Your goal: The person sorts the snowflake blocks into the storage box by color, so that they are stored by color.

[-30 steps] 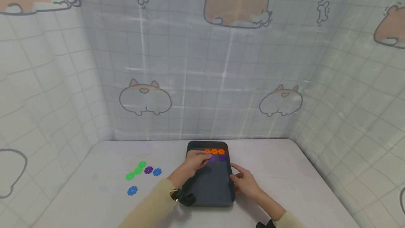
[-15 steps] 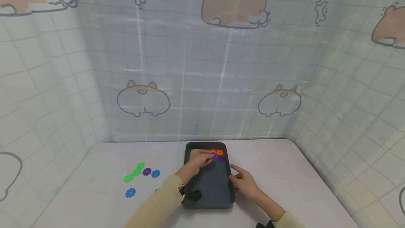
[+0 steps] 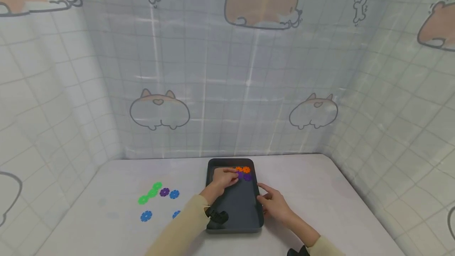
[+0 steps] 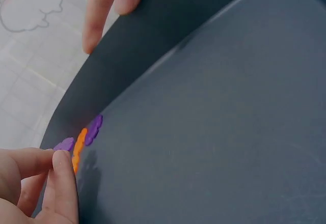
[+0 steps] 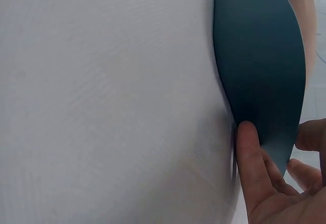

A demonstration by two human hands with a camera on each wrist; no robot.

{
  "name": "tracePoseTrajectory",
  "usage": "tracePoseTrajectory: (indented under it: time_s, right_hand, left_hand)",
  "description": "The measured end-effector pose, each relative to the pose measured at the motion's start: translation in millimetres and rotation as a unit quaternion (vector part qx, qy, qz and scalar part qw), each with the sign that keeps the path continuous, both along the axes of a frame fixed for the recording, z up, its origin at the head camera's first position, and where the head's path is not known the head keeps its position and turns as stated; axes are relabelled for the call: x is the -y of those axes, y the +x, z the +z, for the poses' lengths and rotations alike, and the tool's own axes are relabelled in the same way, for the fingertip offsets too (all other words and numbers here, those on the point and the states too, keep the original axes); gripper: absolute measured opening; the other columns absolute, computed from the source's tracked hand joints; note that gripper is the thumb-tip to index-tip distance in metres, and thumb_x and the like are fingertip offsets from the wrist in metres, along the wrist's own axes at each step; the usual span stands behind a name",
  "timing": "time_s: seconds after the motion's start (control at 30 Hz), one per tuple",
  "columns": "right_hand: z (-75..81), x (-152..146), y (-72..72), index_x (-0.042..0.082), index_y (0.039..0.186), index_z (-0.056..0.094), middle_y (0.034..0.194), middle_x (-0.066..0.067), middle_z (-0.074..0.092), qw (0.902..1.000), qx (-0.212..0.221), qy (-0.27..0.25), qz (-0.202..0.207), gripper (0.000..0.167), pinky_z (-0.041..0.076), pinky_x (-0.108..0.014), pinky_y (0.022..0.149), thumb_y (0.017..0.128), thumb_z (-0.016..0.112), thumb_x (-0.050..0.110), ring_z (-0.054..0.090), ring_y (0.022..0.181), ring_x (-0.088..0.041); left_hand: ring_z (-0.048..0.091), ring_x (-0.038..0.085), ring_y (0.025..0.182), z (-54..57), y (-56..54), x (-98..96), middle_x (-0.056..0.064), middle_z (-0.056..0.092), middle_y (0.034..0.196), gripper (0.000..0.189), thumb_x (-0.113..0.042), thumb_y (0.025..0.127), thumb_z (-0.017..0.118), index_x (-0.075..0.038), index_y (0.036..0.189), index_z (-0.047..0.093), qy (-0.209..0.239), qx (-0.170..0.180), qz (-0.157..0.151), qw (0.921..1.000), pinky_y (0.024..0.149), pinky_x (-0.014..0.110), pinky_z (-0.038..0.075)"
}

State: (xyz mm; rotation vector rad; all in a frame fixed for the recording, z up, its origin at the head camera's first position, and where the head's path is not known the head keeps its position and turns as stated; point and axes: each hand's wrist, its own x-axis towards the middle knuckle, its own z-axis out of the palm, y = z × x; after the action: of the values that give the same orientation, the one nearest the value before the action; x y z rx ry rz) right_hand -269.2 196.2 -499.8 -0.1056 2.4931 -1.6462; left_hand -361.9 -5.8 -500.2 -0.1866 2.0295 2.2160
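In the head view my left hand (image 3: pixel 224 177) reaches over the far part of a dark grey tray (image 3: pixel 232 212). Its thumb and fingertips pinch a purple flower-shaped disc (image 4: pixel 65 144), clearest in the left wrist view. Another purple flower-shaped disc (image 3: pixel 247 177) lies in the tray just right of the fingers. Behind it is a row of orange flower-shaped discs (image 3: pixel 246 169), partly covered by my hand. My right hand (image 3: pixel 276 207) holds the tray's right side, with fingers against the outer wall and the thumb at the rim.
Left of the tray, on the white tabletop (image 3: pixel 106 216), lie several green flower-shaped discs (image 3: pixel 153 192), a dark purple one (image 3: pixel 164 192) and blue ones (image 3: pixel 146 216). One blue disc (image 3: pixel 175 214) is partly behind my left sleeve. A patterned curtain (image 3: pixel 227 129) stands behind and at both sides.
My left hand has shifted slightly right with the purple disc, closer to the other purple one. A blue disc has come into view beside the left sleeve. My right hand stays at the tray's side.
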Motion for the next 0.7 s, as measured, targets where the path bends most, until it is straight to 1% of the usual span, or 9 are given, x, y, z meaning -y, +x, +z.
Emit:
tracePoseTrajectory:
  time_s: [0.13, 0.27, 0.4, 0.53, 0.7]
  right_hand:
    - [-1.1, -0.5, -0.1, 0.007, 0.146, 0.043, 0.088, -0.011, 0.063, 1.0, 0.0, 0.005, -0.002, 0.054, 0.057, -0.036, 0.055, 0.096, 0.061, 0.015, 0.06, 0.064, -0.019]
    - [-3.8, -1.9, -0.4, 0.008, 0.146, 0.043, 0.089, -0.011, 0.063, 1.0, 0.0, 0.006, -0.001, 0.053, 0.057, -0.036, 0.055, 0.096, 0.061, 0.015, 0.06, 0.065, -0.019]
    - [-4.1, -3.1, 0.1, 0.008, 0.146, 0.043, 0.09, -0.011, 0.063, 1.0, -0.001, 0.005, 0.001, 0.054, 0.057, -0.036, 0.056, 0.096, 0.061, 0.016, 0.061, 0.065, -0.02]
    - [-2.8, -3.4, 0.9, 0.007, 0.146, 0.042, 0.09, -0.011, 0.063, 1.0, -0.003, 0.004, 0.005, 0.053, 0.057, -0.036, 0.056, 0.097, 0.06, 0.016, 0.061, 0.066, -0.02]
    - [-0.3, -2.6, 1.6, 0.006, 0.146, 0.042, 0.091, -0.012, 0.063, 0.9999, -0.007, -0.005, 0.011, 0.053, 0.057, -0.036, 0.057, 0.097, 0.059, 0.015, 0.061, 0.066, -0.02]
  left_hand:
    - [0.067, 0.016, 0.074, -1.0, 0.6, 0.1, 0.018, 0.066, 0.1, 0.021, 0.004, 0.086, 0.07, 0.009, 0.106, 0.068, -0.009, 0.007, 0.014, 0.9998, 0.069, 0.029, 0.059]
    - [0.068, 0.015, 0.072, -0.2, 1.9, -0.6, 0.017, 0.067, 0.096, 0.02, 0.004, 0.085, 0.07, 0.009, 0.105, 0.069, -0.021, 0.006, 0.019, 0.9996, 0.067, 0.027, 0.059]
    - [0.067, 0.013, 0.067, -0.6, 2.5, -2.9, 0.016, 0.068, 0.091, 0.019, 0.004, 0.084, 0.071, 0.009, 0.103, 0.07, -0.043, 0.003, 0.025, 0.9988, 0.065, 0.026, 0.058]
    - [0.067, 0.013, 0.065, -4.7, 0.6, -5.0, 0.015, 0.068, 0.09, 0.018, 0.004, 0.083, 0.072, 0.009, 0.101, 0.071, -0.061, 0.001, 0.029, 0.9977, 0.063, 0.026, 0.058]
    - [0.068, 0.014, 0.066, -8.1, -3.6, -6.0, 0.017, 0.066, 0.091, 0.017, 0.005, 0.082, 0.072, 0.01, 0.098, 0.07, -0.065, 0.001, 0.036, 0.9973, 0.063, 0.026, 0.058]
